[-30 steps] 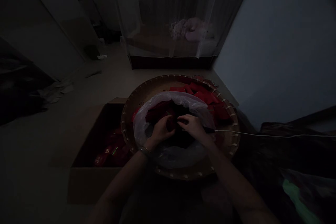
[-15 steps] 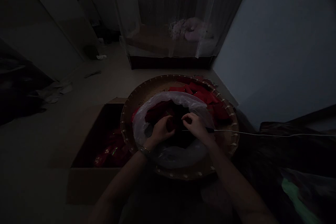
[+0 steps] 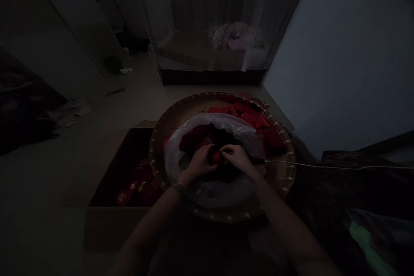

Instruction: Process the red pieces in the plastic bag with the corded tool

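Your left hand (image 3: 199, 161) and right hand (image 3: 237, 157) meet over the middle of the woven tray (image 3: 161, 131), both dipped into the open mouth of a clear plastic bag (image 3: 207, 123) that lies in it. Between them sits a small red piece (image 3: 215, 156). The fingers of each hand are curled in and closed on it from opposite sides, left thumb over the top, so it is pinched at both ends. That looks like a grip for working on the piece, not for carrying it.

The bag's rim is rolled back and gapes toward you, which I take as the reason both wrists fit in without lifting the plastic. More red pieces (image 3: 250, 118) are heaped on the tray's far side, beyond the bag. The raised woven edge probably keeps them from sliding onto the floor.

A thin white cord (image 3: 323, 166) runs from beside your right hand across the tray's right rim and off to the right. In this gloom I cannot tell whether your right fingers also grip it. A bangle (image 3: 177, 186) sits on your left wrist. Touching the tray's left rim stands an open cardboard box (image 3: 103, 220) with shiny red packets (image 3: 136, 185) inside, near your left arm.
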The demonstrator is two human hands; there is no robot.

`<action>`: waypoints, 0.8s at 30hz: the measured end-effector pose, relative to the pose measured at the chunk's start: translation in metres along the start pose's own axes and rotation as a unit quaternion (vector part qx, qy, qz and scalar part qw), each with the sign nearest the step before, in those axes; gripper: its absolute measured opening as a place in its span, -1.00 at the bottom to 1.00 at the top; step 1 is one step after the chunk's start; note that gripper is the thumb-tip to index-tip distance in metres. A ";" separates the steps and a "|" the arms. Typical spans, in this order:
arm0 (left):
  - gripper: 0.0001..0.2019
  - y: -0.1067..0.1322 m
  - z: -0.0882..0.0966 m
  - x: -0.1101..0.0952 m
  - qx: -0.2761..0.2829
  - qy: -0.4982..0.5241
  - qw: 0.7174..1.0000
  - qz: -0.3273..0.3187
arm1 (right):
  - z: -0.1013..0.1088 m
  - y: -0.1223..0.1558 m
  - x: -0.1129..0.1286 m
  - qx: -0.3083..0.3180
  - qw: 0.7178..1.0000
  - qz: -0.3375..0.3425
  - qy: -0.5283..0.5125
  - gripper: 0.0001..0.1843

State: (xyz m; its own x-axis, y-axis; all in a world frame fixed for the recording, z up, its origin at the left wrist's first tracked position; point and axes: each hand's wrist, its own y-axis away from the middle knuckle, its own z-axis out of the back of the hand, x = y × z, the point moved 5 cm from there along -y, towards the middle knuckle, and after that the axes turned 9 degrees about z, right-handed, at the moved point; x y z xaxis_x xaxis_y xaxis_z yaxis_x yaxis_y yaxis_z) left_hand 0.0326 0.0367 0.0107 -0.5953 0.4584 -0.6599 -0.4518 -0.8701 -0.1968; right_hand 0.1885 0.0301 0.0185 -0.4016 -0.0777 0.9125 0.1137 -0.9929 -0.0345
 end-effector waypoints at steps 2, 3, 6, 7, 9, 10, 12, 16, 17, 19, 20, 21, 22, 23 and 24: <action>-0.39 0.000 -0.004 0.002 0.022 -0.009 1.000 0.007 | 0.004 0.000 -0.007 -0.020 0.999 -0.003 -0.026 -0.85; -0.43 0.000 -0.005 0.003 0.032 -0.016 0.999 0.009 | 0.006 0.000 -0.008 -0.029 0.999 0.000 -0.033 -0.84; -0.47 0.001 -0.008 0.006 0.039 -0.028 0.999 0.011 | 0.005 0.001 -0.003 -0.044 0.998 0.044 -0.013 -0.71; -0.47 0.001 -0.009 0.007 0.038 -0.026 0.999 0.013 | 0.003 0.002 0.002 -0.044 0.997 0.070 0.009 -0.66; -0.48 0.001 -0.010 0.008 0.041 -0.018 0.999 0.016 | -0.001 0.002 0.012 -0.041 0.990 0.122 0.059 -0.68; -0.50 0.001 -0.010 0.008 0.044 -0.016 0.999 0.017 | -0.002 0.002 0.015 -0.046 0.986 0.137 0.078 -0.74; -0.54 0.001 -0.010 0.009 0.048 -0.015 0.998 0.022 | 0.001 0.001 0.017 -0.075 0.983 0.140 0.090 -0.83; -0.63 -0.001 -0.004 0.009 0.016 -0.002 0.998 0.067 | 0.023 0.000 0.013 -0.183 0.972 0.127 0.077 -0.74; -0.65 -0.001 -0.002 0.010 0.002 0.006 0.997 0.083 | 0.026 0.001 0.015 -0.194 0.966 0.144 0.092 -0.73; -0.65 -0.001 0.002 0.011 -0.018 0.021 0.994 0.103 | 0.027 0.004 0.022 -0.189 0.954 0.188 0.138 -0.74; -0.64 -0.001 0.002 0.011 -0.022 0.026 0.994 0.105 | 0.023 0.006 0.025 -0.173 0.950 0.207 0.160 -0.75; -0.64 -0.001 0.003 0.010 -0.021 0.031 0.994 0.105 | 0.018 0.008 0.028 -0.154 0.947 0.219 0.177 -0.78; -0.63 -0.001 0.003 0.010 -0.015 0.036 0.994 0.102 | 0.012 0.009 0.030 -0.137 0.946 0.225 0.188 -0.80; -0.63 0.000 0.003 0.009 -0.009 0.043 0.994 0.099 | 0.007 0.009 0.032 -0.122 0.947 0.224 0.196 -0.83; -0.61 0.000 0.003 0.008 -0.002 0.052 0.994 0.096 | 0.003 0.009 0.032 -0.113 0.948 0.218 0.201 -0.85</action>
State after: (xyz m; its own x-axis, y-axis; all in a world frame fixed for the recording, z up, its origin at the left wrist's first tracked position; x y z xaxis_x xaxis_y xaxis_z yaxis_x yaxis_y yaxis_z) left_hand 0.0259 0.0403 0.0078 -0.5979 0.2622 -0.7575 -0.3332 -0.9408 -0.0626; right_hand 0.1792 0.0186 0.0483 -0.6799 -0.4675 0.5649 0.1683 -0.8493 -0.5004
